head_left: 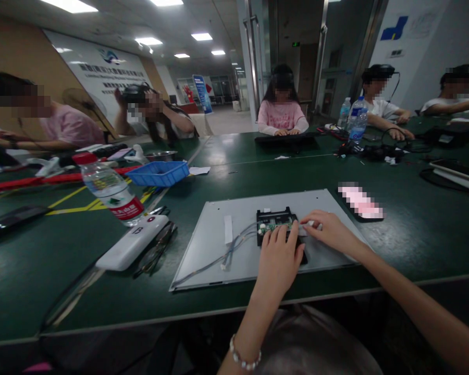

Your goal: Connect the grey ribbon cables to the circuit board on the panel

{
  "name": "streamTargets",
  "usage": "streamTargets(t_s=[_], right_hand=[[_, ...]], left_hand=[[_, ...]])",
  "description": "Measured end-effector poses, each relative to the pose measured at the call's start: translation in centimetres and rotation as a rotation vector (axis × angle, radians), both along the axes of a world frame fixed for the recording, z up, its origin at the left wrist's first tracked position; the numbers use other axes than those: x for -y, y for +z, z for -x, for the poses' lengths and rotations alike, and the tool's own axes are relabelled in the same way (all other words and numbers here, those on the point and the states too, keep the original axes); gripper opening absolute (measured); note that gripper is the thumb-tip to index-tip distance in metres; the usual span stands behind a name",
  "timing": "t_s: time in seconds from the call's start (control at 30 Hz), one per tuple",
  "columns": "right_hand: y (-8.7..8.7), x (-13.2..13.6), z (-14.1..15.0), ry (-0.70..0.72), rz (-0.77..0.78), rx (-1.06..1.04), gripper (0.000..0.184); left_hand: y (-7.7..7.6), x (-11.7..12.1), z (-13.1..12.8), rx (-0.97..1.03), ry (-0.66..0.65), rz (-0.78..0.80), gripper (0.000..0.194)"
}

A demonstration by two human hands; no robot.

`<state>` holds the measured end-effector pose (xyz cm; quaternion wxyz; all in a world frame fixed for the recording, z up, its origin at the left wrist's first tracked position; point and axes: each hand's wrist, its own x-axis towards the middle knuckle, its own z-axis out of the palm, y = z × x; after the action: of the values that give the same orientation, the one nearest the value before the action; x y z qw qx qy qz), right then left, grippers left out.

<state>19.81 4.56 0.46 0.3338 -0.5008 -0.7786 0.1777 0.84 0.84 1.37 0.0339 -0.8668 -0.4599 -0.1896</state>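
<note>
A flat grey metal panel (203,234) lies on the table in front of me. On it sits a black frame (261,216) with a green circuit board (271,227) inside. My left hand (279,255) rests on the near side of the frame, fingers spread over the board's edge. At the frame's right side, my right hand (332,232) pinches a small white piece (316,225), too small to name exactly. Grey cables (234,245) run from the board's left side across the panel to its near left corner. A white strip (228,229) lies beside them.
Left of the panel are a water bottle (113,190), a white power bank (135,242), eyeglasses (155,250) and a blue bin (160,173). To the right lies a phone (359,202). Several people sit around the green table (414,245), with bottles (357,121) and cables.
</note>
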Motion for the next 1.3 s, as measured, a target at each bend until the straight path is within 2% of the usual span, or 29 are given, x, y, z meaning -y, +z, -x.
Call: streamTargets(t_s=[0.1,0.23,0.4,0.53,0.67,0.83,0.93,1.1,1.3], right_hand=[[-0.3,-0.3,-0.6,-0.047,-0.016,-0.029,0.019],[-0.5,-0.5,-1.1,-0.077,-0.031,-0.034,0.019],[-0.3,-0.3,-1.2,-0.082,-0.046,-0.005,0.019],[-0.4,-0.2,-1.3,-0.085,-0.034,0.025,0.020],[-0.7,-0.3,-1.4,-0.088,-0.033,0.060,0.020],[-0.7,-0.3,-1.4,-0.084,-0.040,0.084,0.020],[-0.6,-0.2,-1.4,-0.084,-0.033,0.092,0.021],[-0.4,-0.2,-1.6,-0.100,-0.034,0.068,0.021],[0.8,0.7,-0.2,-0.110,-0.132,0.043,0.020]], left_hand=[[1.0,-0.2,1.3,0.051,0.022,0.006,0.051],[2.1,-1.4,5.8,0.142,0.100,0.007,0.046],[2.3,-2.5,12.4,0.270,0.242,0.077,0.049],[2.2,-2.4,14.8,0.213,0.246,0.212,0.042],[2.0,-2.4,14.7,0.162,0.233,0.278,0.036],[1.7,-3.2,14.0,0.074,0.302,0.222,0.031],[1.9,-3.3,13.6,-0.006,0.335,0.127,0.031],[2.2,-1.0,11.6,-0.053,0.326,-0.150,0.029],[1.0,1.9,9.2,-0.079,0.287,-0.116,0.024]])
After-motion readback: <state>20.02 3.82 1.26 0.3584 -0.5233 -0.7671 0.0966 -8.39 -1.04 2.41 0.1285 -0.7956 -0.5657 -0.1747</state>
